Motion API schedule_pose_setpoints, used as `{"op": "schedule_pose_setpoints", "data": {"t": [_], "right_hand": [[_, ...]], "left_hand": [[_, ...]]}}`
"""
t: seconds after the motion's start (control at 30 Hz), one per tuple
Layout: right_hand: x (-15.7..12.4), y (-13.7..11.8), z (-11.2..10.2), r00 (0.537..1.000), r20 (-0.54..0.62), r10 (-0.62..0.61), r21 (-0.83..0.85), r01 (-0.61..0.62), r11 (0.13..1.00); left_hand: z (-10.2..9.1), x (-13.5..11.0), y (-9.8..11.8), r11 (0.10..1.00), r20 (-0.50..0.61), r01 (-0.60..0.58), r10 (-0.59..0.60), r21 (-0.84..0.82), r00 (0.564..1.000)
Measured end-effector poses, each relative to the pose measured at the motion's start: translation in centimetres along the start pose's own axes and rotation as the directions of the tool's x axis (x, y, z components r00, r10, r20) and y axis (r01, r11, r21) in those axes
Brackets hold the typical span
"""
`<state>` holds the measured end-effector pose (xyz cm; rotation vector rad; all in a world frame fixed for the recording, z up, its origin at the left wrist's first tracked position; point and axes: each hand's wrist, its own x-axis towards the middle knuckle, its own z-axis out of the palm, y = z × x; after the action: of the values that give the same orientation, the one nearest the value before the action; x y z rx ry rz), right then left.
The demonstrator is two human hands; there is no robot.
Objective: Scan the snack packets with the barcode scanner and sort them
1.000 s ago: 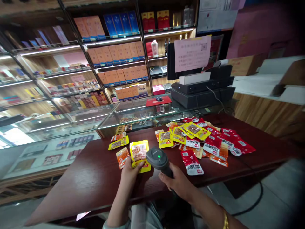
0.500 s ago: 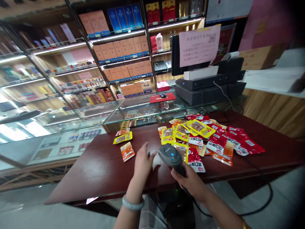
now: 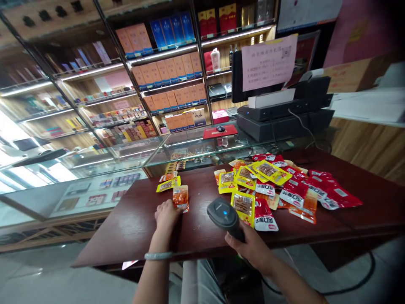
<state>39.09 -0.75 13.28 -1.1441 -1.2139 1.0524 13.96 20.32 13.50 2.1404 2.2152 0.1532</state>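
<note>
My left hand [image 3: 166, 213] is at the left part of the dark red tabletop [image 3: 133, 219], its fingers closed at the lower edge of an orange snack packet [image 3: 180, 196]. The fingertips are partly hidden. My right hand [image 3: 255, 245] is wrapped round the handle of a black barcode scanner [image 3: 224, 214], whose head has a blue light and points left above the table. Beside the scanner lies a yellow snack packet [image 3: 243, 206] with brown sticks showing. A red and white packet [image 3: 265, 216] is just right of it. Another yellow packet [image 3: 168, 184] lies behind my left hand.
A loose heap of red packets [image 3: 338, 192], yellow and orange ones covers the table's right half. Behind stand a glass display counter [image 3: 190, 145], a cash drawer [image 3: 281, 124] and a monitor with a pink notice [image 3: 268, 63]. The scanner's cable [image 3: 351, 289] hangs at the lower right.
My left hand has moved left from beside the scanner to the orange packet, which has turned more upright and shifted right. The scanner stays in my right hand. The view has shifted slightly.
</note>
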Motion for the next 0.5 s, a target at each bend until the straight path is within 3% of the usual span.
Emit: {"op": "schedule_pose_setpoints", "data": {"t": [0.1,0.2,0.27,0.37,0.5], "right_hand": [[-0.1,-0.4,0.0,1.0,0.008,-0.006,-0.006,0.006,1.0],[0.0,-0.9,0.1,1.0,0.002,-0.029,-0.02,0.029,0.999],[0.0,-1.2,0.1,0.999,-0.01,-0.047,-0.036,0.046,0.998],[0.1,-1.5,0.1,0.998,-0.012,-0.061,-0.051,0.061,0.997],[0.3,-1.5,0.0,0.998,-0.02,-0.058,-0.018,0.058,0.998]], "left_hand": [[0.3,-1.3,1.7,0.955,0.035,-0.035,0.047,-0.295,0.998],[1.2,-3.0,3.5,0.778,0.029,-0.1,0.15,-0.621,0.988],[1.8,-4.0,4.7,0.656,-0.004,-0.146,0.213,-0.741,0.977],[2.1,-5.1,6.3,0.58,-0.042,-0.199,0.273,-0.79,0.961],[1.5,-5.8,7.5,0.664,-0.035,-0.226,0.288,-0.713,0.957]]}}
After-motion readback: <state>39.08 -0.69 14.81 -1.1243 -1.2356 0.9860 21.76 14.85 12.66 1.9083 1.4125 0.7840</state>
